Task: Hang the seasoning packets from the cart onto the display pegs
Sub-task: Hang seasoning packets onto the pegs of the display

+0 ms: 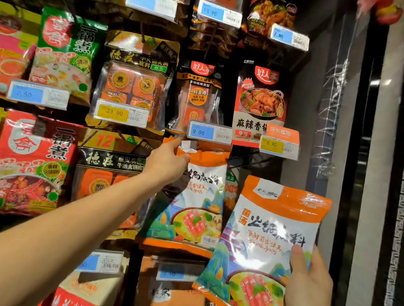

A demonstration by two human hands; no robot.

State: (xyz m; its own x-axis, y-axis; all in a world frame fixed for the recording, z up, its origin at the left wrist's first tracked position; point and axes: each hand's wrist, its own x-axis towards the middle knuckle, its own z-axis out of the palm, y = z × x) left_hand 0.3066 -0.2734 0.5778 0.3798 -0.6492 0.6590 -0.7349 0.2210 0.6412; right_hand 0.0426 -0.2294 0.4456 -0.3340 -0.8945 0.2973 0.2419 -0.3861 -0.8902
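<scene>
I am gripping the tilted 菌汤 火锅底料 packet (260, 245) in my right hand (309, 286), thumb over its front | my left hand (165, 163) is pinching the top corner of the hanging twin packet (193, 204) just under the 9.90 tag (209, 132) | 6.90 tag (279, 146) sitting rightward, grey wall (305, 102) edging the rack.

You can read 菌汤 火锅底料 on the near right packet (263, 240), 锅底料 on the hanging packet (196, 204) left of it, 好人家 and 麻辣香锅 on the red packet (259, 101) above, 23.80 on the left yellow tag (113, 112), 9.90 on the blue tag (201, 131) and 6.90 on the right yellow tag (272, 145).
</scene>
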